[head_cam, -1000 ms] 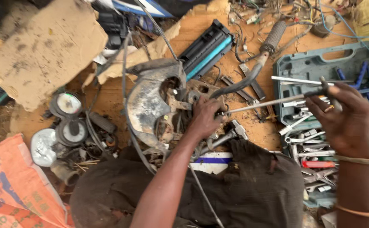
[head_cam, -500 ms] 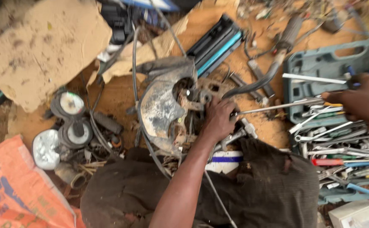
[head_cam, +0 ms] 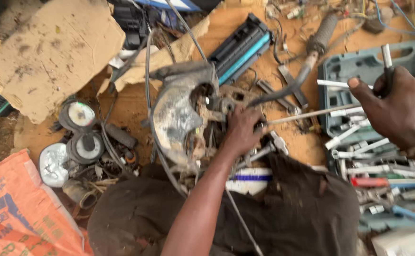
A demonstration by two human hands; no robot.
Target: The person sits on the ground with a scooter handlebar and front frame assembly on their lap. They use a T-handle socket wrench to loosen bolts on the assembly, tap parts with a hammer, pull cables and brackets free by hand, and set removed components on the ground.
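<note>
Clutter fills the sandy ground edge to edge, leaving little bare room. At frame centre the left hand [head_cam: 240, 130] is closed over a rusty metal housing [head_cam: 176, 118], gripping its right side where a long thin rod [head_cam: 307, 114] sticks out toward the right. The right hand [head_cam: 399, 109], at the right edge, is curled around a slim white-tipped tool [head_cam: 387, 59] that stands upright out of the fist, above a grey toolbox [head_cam: 354, 71] crowded with wrenches [head_cam: 354, 142]. Between the two hands lies a narrow strip of open sand, crossed only by the rod. A black and blue cartridge [head_cam: 243, 47] lies just above the housing, a cable [head_cam: 150, 95] loops along the housing's left edge, and round discs [head_cam: 79, 116] sit further left. Cardboard [head_cam: 46, 52] covers the upper left, an orange sack [head_cam: 13, 213] the lower left corner. Dark cloth [head_cam: 288, 213] spreads along the bottom edge under the left forearm
</note>
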